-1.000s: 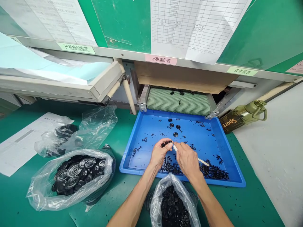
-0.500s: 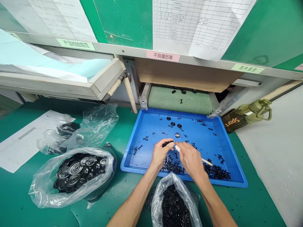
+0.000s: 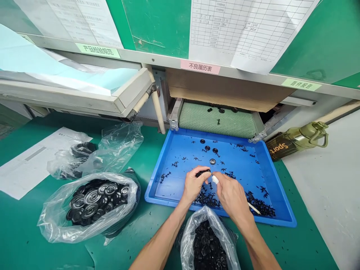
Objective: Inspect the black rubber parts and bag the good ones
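Observation:
Over the blue tray (image 3: 174,150), my left hand (image 3: 193,185) pinches a black round part (image 3: 203,172) between thumb and fingers. My right hand (image 3: 232,191) is closed around a thin tool with a white-wrapped section (image 3: 215,179) and a pale stick end that sticks out behind the hand. Its narrow tip meets the edge of the round part, though the exact contact is too small to make out. Several black discs (image 3: 212,161) lie beyond my hands in the tray, and many small black scraps (image 3: 208,198) are heaped along its near side.
An open plastic bag of black discs (image 3: 91,202) stands at left; another filled bag (image 3: 209,243) stands between my forearms. A green conveyor belt (image 3: 216,120) ends above the tray's far edge. A Sport bottle (image 3: 298,140) leans at right. Clear bags (image 3: 115,146) lie on paper.
The view has shifted slightly, so the scene sits a little differently in the frame. Both hands keep their hold over the tray, with the tool tip still at the black round part.

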The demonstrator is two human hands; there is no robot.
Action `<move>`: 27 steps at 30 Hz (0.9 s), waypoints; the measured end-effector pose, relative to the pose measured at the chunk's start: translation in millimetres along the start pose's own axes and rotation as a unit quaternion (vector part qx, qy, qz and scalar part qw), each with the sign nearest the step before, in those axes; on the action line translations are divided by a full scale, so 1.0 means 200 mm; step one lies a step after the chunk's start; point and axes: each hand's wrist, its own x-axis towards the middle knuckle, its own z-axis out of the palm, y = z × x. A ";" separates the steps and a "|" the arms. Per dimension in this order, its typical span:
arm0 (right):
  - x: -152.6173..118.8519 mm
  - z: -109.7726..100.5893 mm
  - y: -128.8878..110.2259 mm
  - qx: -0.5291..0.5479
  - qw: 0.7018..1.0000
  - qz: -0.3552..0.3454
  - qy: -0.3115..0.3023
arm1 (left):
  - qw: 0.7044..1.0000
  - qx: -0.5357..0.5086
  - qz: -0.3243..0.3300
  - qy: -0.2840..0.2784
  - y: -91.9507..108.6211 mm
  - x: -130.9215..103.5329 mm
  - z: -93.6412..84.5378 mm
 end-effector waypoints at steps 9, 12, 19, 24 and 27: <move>0.00 -0.06 0.10 0.078 0.995 -0.013 -0.062 | 0.995 0.063 0.077 -0.017 0.01 -0.03 0.03; -0.01 -0.01 0.12 0.113 0.993 -0.021 -0.027 | 0.999 0.026 0.005 -0.023 0.01 -0.02 0.02; -0.01 0.14 0.11 0.084 0.992 -0.054 0.073 | 0.991 -0.095 -0.093 -0.025 -0.02 0.02 0.01; -0.01 0.12 0.12 0.165 0.982 -0.046 0.084 | 0.985 -0.141 -0.103 0.012 -0.02 0.03 0.01; 0.00 0.11 0.14 0.159 0.984 -0.042 0.070 | 0.992 -0.079 -0.095 -0.010 -0.01 0.02 0.01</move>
